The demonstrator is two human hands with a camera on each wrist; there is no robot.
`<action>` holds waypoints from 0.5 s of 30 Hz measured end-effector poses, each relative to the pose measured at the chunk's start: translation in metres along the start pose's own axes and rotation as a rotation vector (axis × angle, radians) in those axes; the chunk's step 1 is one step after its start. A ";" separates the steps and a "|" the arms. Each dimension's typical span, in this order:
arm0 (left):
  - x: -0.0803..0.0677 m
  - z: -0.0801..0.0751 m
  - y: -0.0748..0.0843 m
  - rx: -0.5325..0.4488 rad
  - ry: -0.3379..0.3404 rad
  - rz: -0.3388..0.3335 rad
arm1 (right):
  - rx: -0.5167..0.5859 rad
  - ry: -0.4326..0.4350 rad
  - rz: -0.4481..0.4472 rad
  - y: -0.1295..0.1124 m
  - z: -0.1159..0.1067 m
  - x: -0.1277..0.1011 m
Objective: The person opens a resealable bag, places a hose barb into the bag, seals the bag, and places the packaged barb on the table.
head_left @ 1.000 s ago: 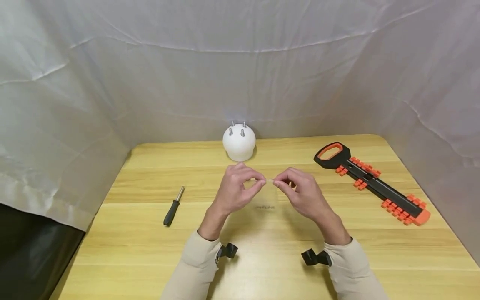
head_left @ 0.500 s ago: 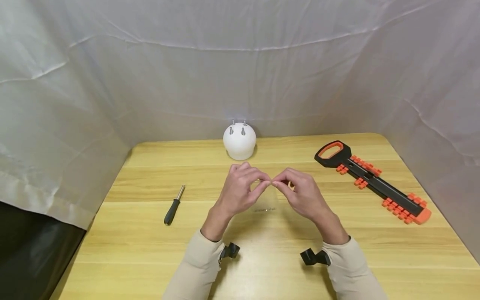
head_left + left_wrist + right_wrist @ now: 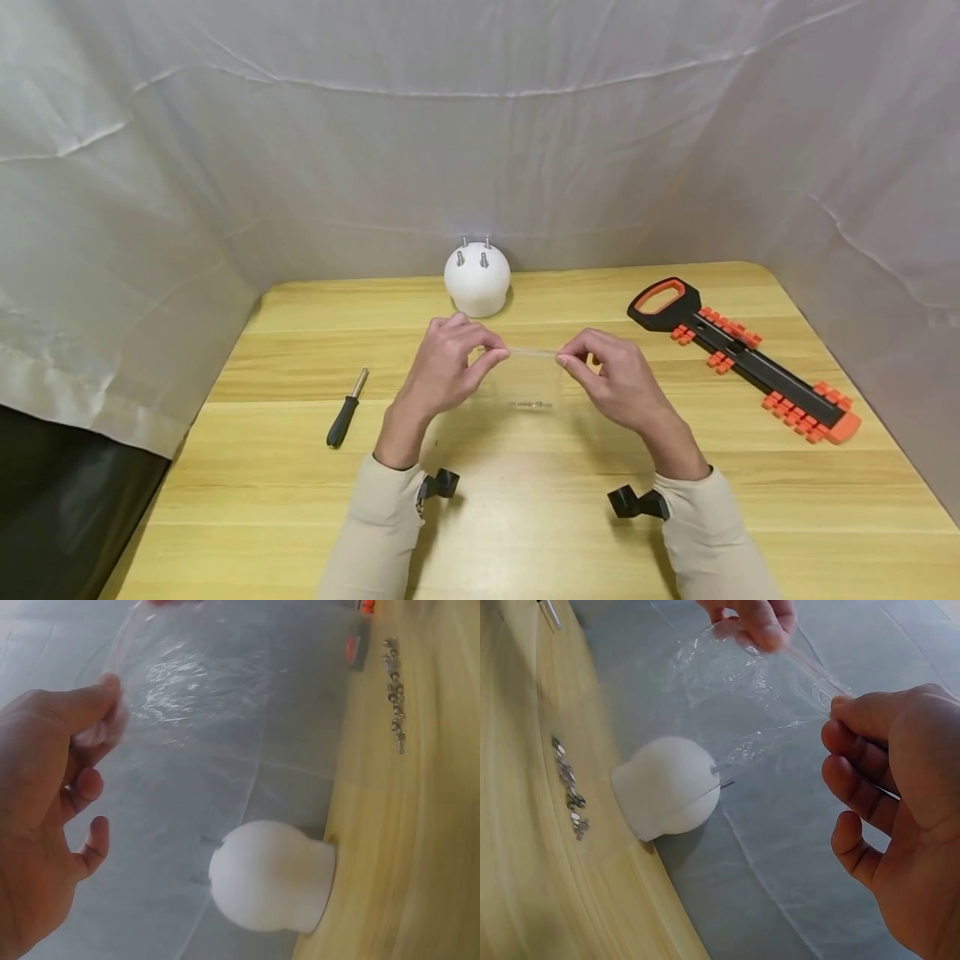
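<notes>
Above the middle of the wooden table [image 3: 255, 500], both hands hold a clear plastic zip bag [image 3: 534, 379] between them. My left hand [image 3: 501, 353] pinches its top left corner between thumb and forefinger. My right hand [image 3: 562, 358] pinches the top right corner, so the top edge runs taut between them. A short row of small metal screws [image 3: 534, 405] shows at the bag's lower edge. The left wrist view shows my left hand [image 3: 105, 712] on the crinkled bag [image 3: 210, 697]. The right wrist view shows my right hand [image 3: 838, 705] on the bag [image 3: 757, 690].
A white dome [image 3: 477, 279] with three metal pins stands at the table's back edge, just beyond the hands. A black-handled screwdriver [image 3: 345, 412] lies to the left. A black and orange tool rack [image 3: 742, 358] lies to the right. White cloth walls surround the table.
The two hands have moved apart from almost touching, and the bag's top edge is now stretched out between them. The left hand also shifted slightly left and up.
</notes>
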State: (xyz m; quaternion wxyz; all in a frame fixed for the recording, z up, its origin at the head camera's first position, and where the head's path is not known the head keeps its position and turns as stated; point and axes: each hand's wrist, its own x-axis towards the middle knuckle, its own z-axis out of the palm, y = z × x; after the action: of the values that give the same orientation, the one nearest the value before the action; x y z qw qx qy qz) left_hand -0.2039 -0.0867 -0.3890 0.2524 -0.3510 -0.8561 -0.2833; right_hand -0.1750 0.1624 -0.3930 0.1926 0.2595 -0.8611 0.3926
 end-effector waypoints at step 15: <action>-0.005 -0.024 0.000 -0.281 -0.262 -0.159 | 0.114 -0.244 0.045 0.006 -0.014 -0.003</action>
State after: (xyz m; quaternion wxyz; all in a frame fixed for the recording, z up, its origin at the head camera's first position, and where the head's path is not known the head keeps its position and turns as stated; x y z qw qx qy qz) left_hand -0.1950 -0.1051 -0.3747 0.0644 -0.3477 -0.8586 -0.3711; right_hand -0.1743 0.1782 -0.3896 0.0623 0.2966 -0.8599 0.4107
